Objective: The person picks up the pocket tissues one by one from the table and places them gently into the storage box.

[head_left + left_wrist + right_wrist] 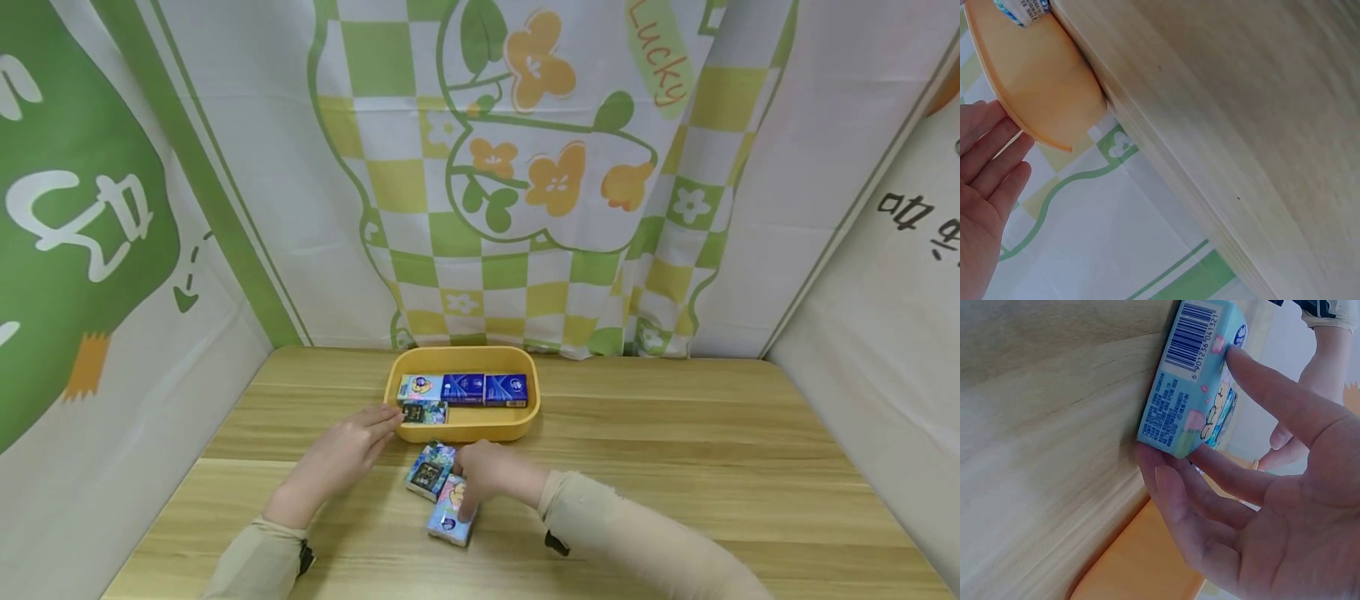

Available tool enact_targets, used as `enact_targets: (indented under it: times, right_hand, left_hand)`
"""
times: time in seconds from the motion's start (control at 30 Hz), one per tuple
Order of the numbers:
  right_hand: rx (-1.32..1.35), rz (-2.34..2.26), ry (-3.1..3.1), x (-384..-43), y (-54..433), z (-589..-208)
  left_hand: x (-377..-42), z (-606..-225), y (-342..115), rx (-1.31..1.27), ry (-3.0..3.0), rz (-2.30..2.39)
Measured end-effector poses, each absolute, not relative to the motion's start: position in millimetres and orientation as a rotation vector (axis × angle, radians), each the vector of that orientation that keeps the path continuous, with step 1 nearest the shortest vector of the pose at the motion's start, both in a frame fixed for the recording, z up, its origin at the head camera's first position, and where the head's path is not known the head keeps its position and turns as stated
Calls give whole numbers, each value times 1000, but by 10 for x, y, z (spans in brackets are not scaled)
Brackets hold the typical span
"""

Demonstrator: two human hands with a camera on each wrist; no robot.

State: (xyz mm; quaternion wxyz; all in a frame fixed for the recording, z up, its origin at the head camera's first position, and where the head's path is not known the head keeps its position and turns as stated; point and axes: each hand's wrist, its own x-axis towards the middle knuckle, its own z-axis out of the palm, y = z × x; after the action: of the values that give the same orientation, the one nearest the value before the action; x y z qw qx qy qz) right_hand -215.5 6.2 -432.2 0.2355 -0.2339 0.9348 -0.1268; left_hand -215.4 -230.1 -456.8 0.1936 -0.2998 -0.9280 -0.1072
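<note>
My right hand point(483, 475) holds a light blue and pink tissue pack point(1194, 394) between thumb and fingers; its barcode side faces the right wrist camera. In the head view that pack lies in front of a dark floral tissue pack point(431, 468) on the table, the two overlapping there. With its fingers fairly straight, my left hand point(348, 450) touches the rim of a yellow basket point(468, 433) at its near left corner. Inside the basket are two dark blue packs point(506, 390), a light cartoon pack point(420, 387) and another floral pack point(425, 412).
The basket stands on a wood-grain table point(660, 433), towards its back edge. Behind it hangs a green and yellow checked curtain point(525, 275). White printed cloth walls point(247, 333) close in the left and right sides.
</note>
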Motion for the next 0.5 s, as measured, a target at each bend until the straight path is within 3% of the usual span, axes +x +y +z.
enact_targets:
  times: [0.5]
  right_hand:
    - [-647,-244,2605,-2138,6,-4339]
  left_hand:
    - [-2160,-4574,-2301,-855,-2577,-292]
